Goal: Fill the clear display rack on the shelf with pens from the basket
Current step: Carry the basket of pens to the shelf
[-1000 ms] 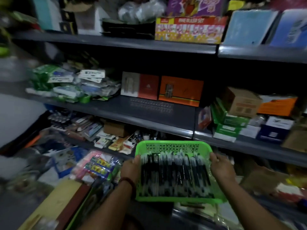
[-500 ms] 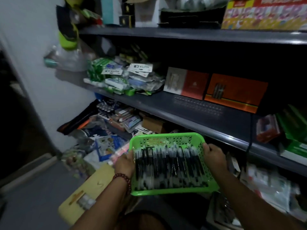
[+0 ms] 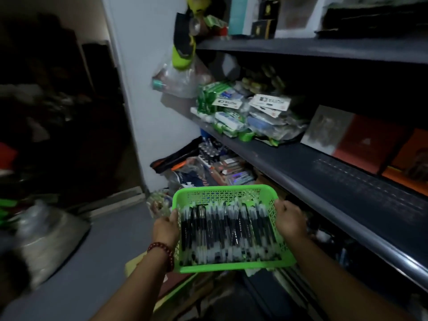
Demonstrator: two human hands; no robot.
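A bright green plastic basket (image 3: 222, 193) with a perforated wall hangs in front of me at waist height, filled with several black-and-clear pens (image 3: 229, 232) lying side by side. My left hand (image 3: 165, 230) grips its left rim and my right hand (image 3: 290, 222) grips its right rim. A red bead bracelet sits on my left wrist. No clear display rack shows in this view.
Dark grey metal shelves (image 3: 324, 172) run along the right. A pile of green and white packets (image 3: 243, 112) and red and orange boxes (image 3: 370, 144) stand on the middle shelf. Clutter fills the lower shelf. A white wall (image 3: 143, 89) and dim floor lie left.
The view has swung to the left, away from the shelves' right part and toward the wall corner. Both hands keep hold of the basket, which stays level in front of me.
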